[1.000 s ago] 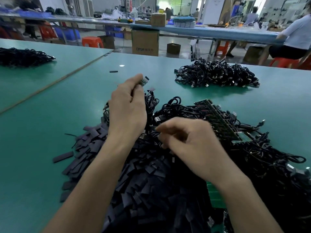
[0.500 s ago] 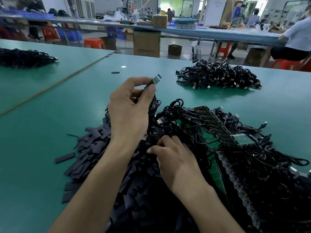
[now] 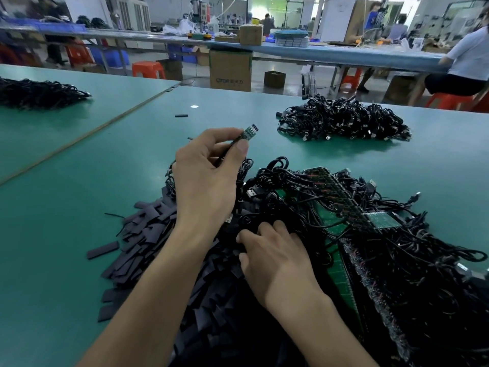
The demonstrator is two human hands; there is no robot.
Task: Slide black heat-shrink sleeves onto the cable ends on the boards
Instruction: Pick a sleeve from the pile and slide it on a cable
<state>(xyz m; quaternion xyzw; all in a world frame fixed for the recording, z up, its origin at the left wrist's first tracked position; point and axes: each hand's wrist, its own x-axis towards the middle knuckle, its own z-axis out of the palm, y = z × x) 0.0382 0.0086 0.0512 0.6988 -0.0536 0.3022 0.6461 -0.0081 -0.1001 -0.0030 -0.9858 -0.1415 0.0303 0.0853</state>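
Note:
My left hand (image 3: 205, 176) pinches a black cable just below its end, a small green board (image 3: 249, 132) that sticks up past my thumb and forefinger. A heap of flat black heat-shrink sleeves (image 3: 148, 242) lies on the green table under my left forearm. My right hand (image 3: 275, 258) reaches palm down into the heap where sleeves and cables meet; its fingertips are curled among them, and what they touch is hidden. Long green boards (image 3: 344, 207) with several black cables soldered to them lie tangled to the right.
A second pile of black cables (image 3: 341, 119) sits farther back on the table and a third (image 3: 37, 92) at the far left. One stray sleeve (image 3: 181, 115) lies alone beyond my left hand. Workers, benches, boxes and orange stools stand behind the table's far edge.
My left hand has lifted the cable end slightly higher and clear of the pile. My right hand has dropped from above the cables down into the sleeve heap.

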